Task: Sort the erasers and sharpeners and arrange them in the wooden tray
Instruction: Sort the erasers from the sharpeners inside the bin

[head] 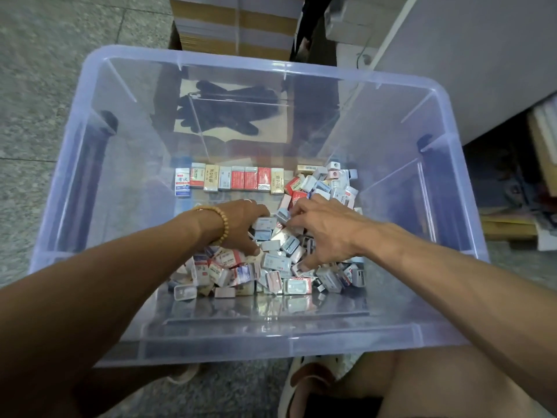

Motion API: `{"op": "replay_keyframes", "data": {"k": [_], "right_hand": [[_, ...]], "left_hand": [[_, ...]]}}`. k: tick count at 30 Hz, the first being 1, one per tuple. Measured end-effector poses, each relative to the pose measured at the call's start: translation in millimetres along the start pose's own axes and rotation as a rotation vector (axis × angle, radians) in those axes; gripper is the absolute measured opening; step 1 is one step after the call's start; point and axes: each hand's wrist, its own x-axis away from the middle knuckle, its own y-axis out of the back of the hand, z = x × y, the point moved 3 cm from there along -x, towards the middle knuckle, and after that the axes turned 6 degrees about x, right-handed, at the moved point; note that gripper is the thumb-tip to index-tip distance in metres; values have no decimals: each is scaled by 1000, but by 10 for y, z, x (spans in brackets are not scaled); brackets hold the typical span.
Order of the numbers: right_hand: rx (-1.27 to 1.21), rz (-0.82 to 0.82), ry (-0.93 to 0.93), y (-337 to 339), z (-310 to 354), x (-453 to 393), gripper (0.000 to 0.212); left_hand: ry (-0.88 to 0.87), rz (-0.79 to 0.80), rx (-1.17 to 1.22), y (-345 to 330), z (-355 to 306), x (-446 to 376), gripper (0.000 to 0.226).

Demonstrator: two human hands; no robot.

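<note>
A loose pile of small boxed erasers and sharpeners (pixel 271 260) fills the near right of a clear inner tray (pixel 265 312) inside a big see-through plastic bin (pixel 90 182). A neat row of erasers (pixel 232 178) in red, white and beige wrappers stands along the tray's far side. My left hand (pixel 241 224), with a bead bracelet on its wrist, lies on the pile with its fingers bent down among the pieces; whether it holds one is hidden. My right hand (pixel 325 233) rests spread on the pile, fingertips touching a small blue-grey sharpener (pixel 283 215).
More sharpeners are heaped at the tray's far right corner (pixel 331 179). Black gloves (pixel 229 110) show through the bin's far wall. Cardboard boxes (pixel 235 22) stand behind the bin, a grey cabinet (pixel 482 55) at the right, and my knee and sandal (pixel 313 384) below.
</note>
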Motion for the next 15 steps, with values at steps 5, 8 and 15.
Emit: {"op": "replay_keyframes", "data": {"k": [5, 8, 15], "right_hand": [[10, 1, 33, -49, 100, -148, 55], [46, -9, 42, -40, 83, -184, 37], [-9, -49, 23, -8, 75, -268, 13]], "left_hand": [[-12, -23, 44, -84, -20, 28, 48], [17, -22, 156, -53, -47, 9, 48], [35, 15, 316, -35, -63, -12, 19]]}}
